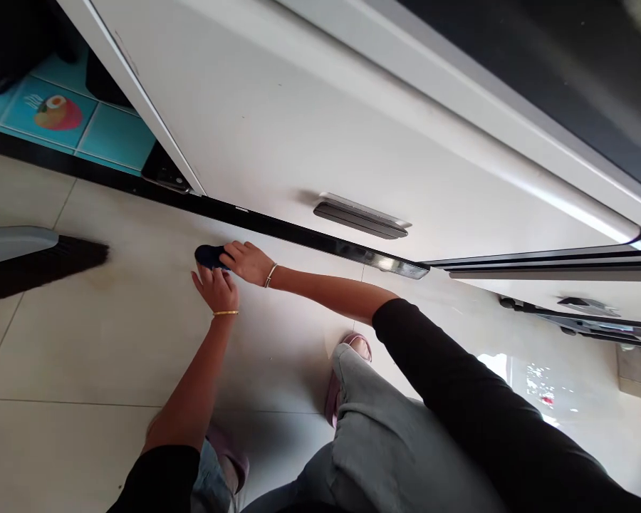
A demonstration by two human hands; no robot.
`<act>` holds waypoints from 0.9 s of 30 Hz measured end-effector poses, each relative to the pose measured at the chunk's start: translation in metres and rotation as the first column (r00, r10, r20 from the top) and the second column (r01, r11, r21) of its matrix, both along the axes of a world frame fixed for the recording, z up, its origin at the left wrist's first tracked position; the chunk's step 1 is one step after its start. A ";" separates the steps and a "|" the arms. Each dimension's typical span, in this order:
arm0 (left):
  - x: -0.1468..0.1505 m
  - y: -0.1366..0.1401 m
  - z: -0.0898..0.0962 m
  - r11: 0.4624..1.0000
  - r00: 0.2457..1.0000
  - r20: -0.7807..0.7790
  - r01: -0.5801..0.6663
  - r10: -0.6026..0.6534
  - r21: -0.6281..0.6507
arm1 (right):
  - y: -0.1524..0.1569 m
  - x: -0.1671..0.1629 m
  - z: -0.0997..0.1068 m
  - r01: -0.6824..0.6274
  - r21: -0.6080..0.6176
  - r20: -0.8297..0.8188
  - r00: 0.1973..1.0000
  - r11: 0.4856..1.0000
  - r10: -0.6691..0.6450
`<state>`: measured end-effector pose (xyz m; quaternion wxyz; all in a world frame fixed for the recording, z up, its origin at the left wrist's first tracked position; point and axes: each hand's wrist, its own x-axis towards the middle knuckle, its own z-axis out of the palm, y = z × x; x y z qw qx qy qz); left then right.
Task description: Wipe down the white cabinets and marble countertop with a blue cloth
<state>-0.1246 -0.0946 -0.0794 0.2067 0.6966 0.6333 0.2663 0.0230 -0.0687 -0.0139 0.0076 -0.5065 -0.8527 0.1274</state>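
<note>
Low over the tiled floor, my two hands are together at a small dark navy thing point(208, 255) with a rounded end; its kind I cannot make out. My left hand point(214, 288), with a gold bangle at the wrist, holds its near edge, the thumb sticking out to the side. From the right, my right hand point(250, 263), wearing a silver bangle, grips its other end with bent fingers. Part of the thing is hidden behind the fingers.
Just beyond my hands runs a white cabinet front point(278, 135) with a dark recessed handle point(360, 219) and black base strip point(267, 224). A broom point(58, 260) lies at the left. Teal tiles point(115, 135) show upper left. My feet in pinkish slippers point(331, 399) are below.
</note>
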 end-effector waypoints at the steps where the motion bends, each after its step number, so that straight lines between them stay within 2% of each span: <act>1: -0.004 -0.004 -0.002 1.000 1.000 0.022 -0.020 0.019 0.020 | -0.004 -0.004 0.003 0.007 0.011 -0.039 0.999 1.000 -0.007; 4: 0.000 -0.007 0.006 0.996 0.988 0.157 0.002 -0.016 0.092 | -0.036 0.016 0.017 0.150 0.081 -0.168 0.977 0.985 -0.135; 7: 0.029 -0.007 0.030 0.987 0.937 0.339 0.034 -0.087 0.158 | -0.077 0.063 0.037 0.422 0.093 -0.302 0.875 0.902 -0.378; 10: 0.070 -0.015 0.058 0.965 0.876 0.447 0.070 -0.180 0.252 | -0.116 0.108 0.056 0.656 0.048 -0.414 0.699 0.753 -0.582; 12: 0.095 -0.025 0.072 0.961 0.838 0.495 0.112 -0.229 0.254 | -0.138 0.128 0.064 0.794 -0.011 -0.486 0.527 0.607 -0.697; 14: 0.113 -0.036 0.080 0.972 0.787 0.573 0.144 -0.227 0.187 | -0.154 0.139 0.067 0.886 -0.078 -0.534 0.350 0.458 -0.769; 15: 0.119 -0.042 0.082 0.978 0.756 0.621 0.151 -0.206 0.142 | -0.159 0.143 0.066 0.907 -0.090 -0.553 0.299 0.412 -0.778; 16: 0.125 -0.046 0.082 0.983 0.727 0.662 0.152 -0.181 0.102 | -0.162 0.146 0.063 0.911 -0.077 -0.567 0.295 0.406 -0.769; 17: 0.129 -0.050 0.081 0.985 0.707 0.688 0.153 -0.163 0.076 | -0.163 0.149 0.058 0.898 -0.040 -0.572 0.339 0.438 -0.747; 19: 0.137 -0.055 0.075 0.984 0.721 0.671 0.158 -0.173 0.083 | -0.160 0.154 0.045 0.816 0.082 -0.499 0.531 0.573 -0.685; 21: 0.145 -0.057 0.065 0.969 0.791 0.560 0.202 -0.245 0.139 | -0.154 0.159 0.030 0.680 0.145 -0.291 0.723 0.718 -0.627; 22: 0.149 -0.057 0.059 0.955 0.826 0.480 0.248 -0.296 0.162 | -0.151 0.161 0.022 0.622 0.138 -0.172 0.781 0.771 -0.600; 23: 0.154 -0.058 0.053 0.936 0.849 0.395 0.307 -0.351 0.171 | -0.147 0.163 0.015 0.581 0.118 -0.063 0.813 0.805 -0.578; 25: 0.161 -0.059 0.042 0.901 0.865 0.251 0.410 -0.434 0.144 | -0.138 0.163 0.003 0.535 0.079 0.092 0.837 0.841 -0.540; 27: 0.165 -0.057 0.034 0.905 0.888 0.175 0.414 -0.425 0.096 | -0.127 0.157 -0.002 0.485 0.061 0.158 0.858 0.872 -0.488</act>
